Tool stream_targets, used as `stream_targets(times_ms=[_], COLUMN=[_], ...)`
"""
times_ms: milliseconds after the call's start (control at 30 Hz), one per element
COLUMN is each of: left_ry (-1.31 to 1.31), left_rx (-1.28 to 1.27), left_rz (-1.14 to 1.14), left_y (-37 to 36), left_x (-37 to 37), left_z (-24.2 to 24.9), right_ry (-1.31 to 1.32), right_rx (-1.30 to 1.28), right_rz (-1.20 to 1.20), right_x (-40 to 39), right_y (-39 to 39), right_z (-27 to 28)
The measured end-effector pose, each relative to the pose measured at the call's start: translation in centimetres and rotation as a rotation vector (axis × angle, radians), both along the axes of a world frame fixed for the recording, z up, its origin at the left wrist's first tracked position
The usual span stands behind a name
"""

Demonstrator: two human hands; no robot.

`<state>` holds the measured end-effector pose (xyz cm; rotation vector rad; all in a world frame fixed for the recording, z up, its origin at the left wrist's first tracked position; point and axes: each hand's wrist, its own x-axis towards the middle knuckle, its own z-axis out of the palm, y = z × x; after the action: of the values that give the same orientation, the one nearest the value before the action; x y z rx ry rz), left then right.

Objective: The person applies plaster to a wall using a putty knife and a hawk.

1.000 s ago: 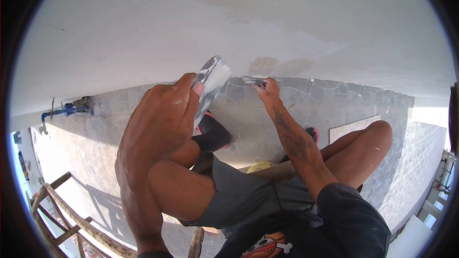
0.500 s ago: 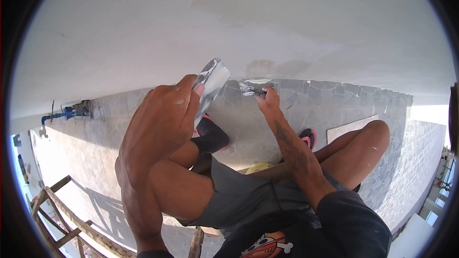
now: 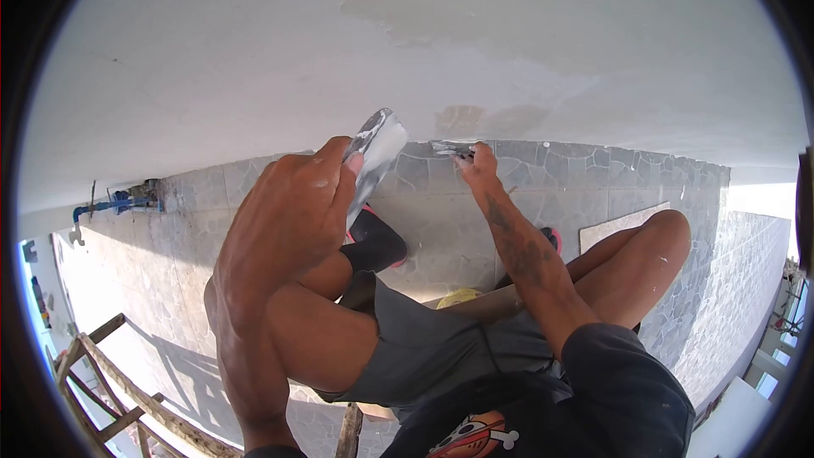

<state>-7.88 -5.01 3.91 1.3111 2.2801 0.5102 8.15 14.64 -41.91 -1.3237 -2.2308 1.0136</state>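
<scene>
My left hand [image 3: 301, 199] is wrapped round a wide putty knife [image 3: 379, 151] tilted upright, its face smeared with white putty and grey streaks. In my right hand [image 3: 480, 166] is a second putty knife [image 3: 450, 148], pinched between thumb and fingers. That blade shows nearly edge-on, right at the foot of the white wall [image 3: 254, 59], where the grey stone-patterned tiles begin. Just above it, a brownish damp-looking patch [image 3: 460, 120] marks the wall.
Blue pipework with a tap [image 3: 119, 202] sticks out at the left. A wooden frame [image 3: 127, 386] stands at lower left. A flat tile-like slab [image 3: 623, 227] lies by my right knee, and something yellow [image 3: 459, 297] sits between my legs. Patterned tiles [image 3: 441, 229] cover the floor.
My right hand has moved slightly up toward the wall, and its putty knife has turned from showing its face to nearly edge-on. My left hand and its knife have barely moved.
</scene>
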Motion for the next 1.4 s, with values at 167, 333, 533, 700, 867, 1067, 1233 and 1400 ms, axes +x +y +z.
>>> stream_targets(times_ms=[167, 333, 533, 700, 867, 1067, 1233, 1400], left_ry=[-0.024, 0.044, 0.068, 0.016, 0.055, 0.041, 0.031, 0.010], left_rx=[0.020, -0.002, -0.009, -0.005, 0.042, 0.024, 0.029, 0.002], left_rz=[-0.006, -0.013, -0.018, -0.030, -0.062, -0.055, -0.032, -0.048], left_y=[-0.2, -0.3, 0.0, 0.2, -0.2, -0.4, -0.3, 0.1], left_x=[-0.1, 0.0, 0.3, 0.3, 0.4, 0.3, 0.0, 0.1], left_z=[-0.1, -0.2, -0.1, -0.1, -0.6, -0.6, -0.6, -0.3], right_ry=[0.392, 0.833, 1.033, 1.109, 0.979, 1.212, 1.182, 0.973], right_rx=[-0.481, -0.879, -1.023, -1.143, -1.060, -1.213, -1.236, -1.364], right_rz=[-0.063, -0.241, -0.372, -0.500, -0.400, -0.552, -0.505, -0.505], right_x=[-0.1, 0.0, -0.1, -0.6, -0.2, 0.2, 3.0, 3.7], right_y=[1.2, 2.1, 2.2, 2.2, 2.7, 1.8, 0.3, -1.0], right_z=[-1.7, -2.5, 4.7, 13.4, 17.6, 26.9, 27.6, 10.5])
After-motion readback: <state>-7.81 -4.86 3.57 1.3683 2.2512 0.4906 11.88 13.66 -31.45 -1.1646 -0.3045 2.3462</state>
